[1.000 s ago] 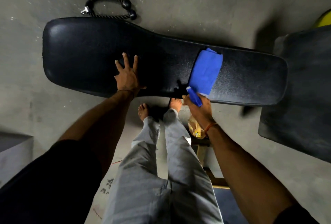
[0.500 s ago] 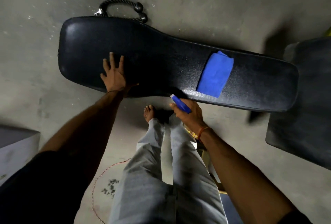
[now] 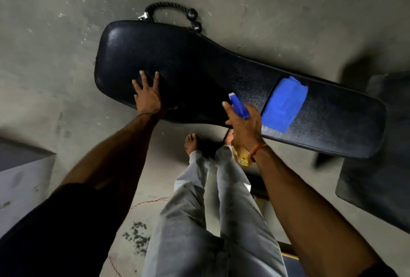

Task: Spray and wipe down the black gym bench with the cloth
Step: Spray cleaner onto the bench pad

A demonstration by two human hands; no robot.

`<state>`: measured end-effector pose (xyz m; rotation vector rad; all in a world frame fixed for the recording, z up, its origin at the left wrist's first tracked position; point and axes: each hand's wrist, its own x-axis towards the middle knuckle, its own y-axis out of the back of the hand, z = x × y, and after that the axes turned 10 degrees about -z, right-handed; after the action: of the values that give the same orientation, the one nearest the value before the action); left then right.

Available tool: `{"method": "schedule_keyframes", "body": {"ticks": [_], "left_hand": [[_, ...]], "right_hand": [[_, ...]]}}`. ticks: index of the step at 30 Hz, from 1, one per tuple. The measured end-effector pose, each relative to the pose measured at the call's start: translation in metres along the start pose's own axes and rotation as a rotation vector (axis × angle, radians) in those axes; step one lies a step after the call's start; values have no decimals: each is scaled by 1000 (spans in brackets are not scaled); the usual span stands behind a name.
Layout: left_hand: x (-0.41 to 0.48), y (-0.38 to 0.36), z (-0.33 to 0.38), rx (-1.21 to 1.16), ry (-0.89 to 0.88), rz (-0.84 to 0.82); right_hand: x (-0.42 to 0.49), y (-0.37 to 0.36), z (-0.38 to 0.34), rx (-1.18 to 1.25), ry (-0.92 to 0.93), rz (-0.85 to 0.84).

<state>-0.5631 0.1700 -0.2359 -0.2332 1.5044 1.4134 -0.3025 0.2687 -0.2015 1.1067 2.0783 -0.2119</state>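
The black gym bench (image 3: 195,63) stretches from upper left to lower right in front of me. A folded blue cloth (image 3: 285,103) lies flat on its narrow right part. My left hand (image 3: 147,97) rests palm down with fingers spread on the wide left end, near the front edge. My right hand (image 3: 244,126) grips a spray bottle (image 3: 239,106) with a blue head; the nozzle points left over the bench's middle. The bottle's yellowish body shows below my wrist. The cloth lies just right of that hand, not touched by it.
A black rope handle (image 3: 170,14) with a metal clip lies on the concrete floor behind the bench. Another dark pad (image 3: 381,165) stands at the right. A pale block (image 3: 20,177) sits at the left. My legs and bare feet (image 3: 192,143) stand close to the bench's front edge.
My right hand has lifted the spray bottle from below the front edge up over the bench, left of the cloth. My left hand has slid toward the wide end.
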Motion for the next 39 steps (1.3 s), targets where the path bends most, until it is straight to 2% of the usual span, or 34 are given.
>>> {"method": "schedule_keyframes", "body": {"ticks": [3,6,8,10,13,17,23,27,31,33,36,39], "left_hand": [[-1,1,1,6,-15,-12],[-4,5,0,27,-20,-20],[-5,13,-3,71,-32,-30],[-4,29,-12,59,-93,36],[0,54,-36,-99,-159,192],[7,63,-69,-236,-20,201],[17,57,-76,-739,115,248],[38,51,-90,-873,127,169],[87,19,-130,-782,99,88],[63,32,-109,-657,87,42],[22,55,-68,-483,105,-8],[22,56,-61,-391,135,-1]], "right_hand": [[0,-2,3,-27,44,6],[-5,-15,5,-65,8,5],[-8,-28,7,-148,45,-67],[-12,-41,10,-252,120,-199],[-20,-59,2,-488,228,-294],[-20,-84,-12,-482,303,-400],[-10,-120,-43,-436,248,-336],[4,-135,-68,-508,261,-270],[16,-146,-90,-466,291,-236],[23,-147,-97,-469,306,-162],[32,-139,-103,-320,263,-92],[33,-122,-100,-389,207,4]]}}
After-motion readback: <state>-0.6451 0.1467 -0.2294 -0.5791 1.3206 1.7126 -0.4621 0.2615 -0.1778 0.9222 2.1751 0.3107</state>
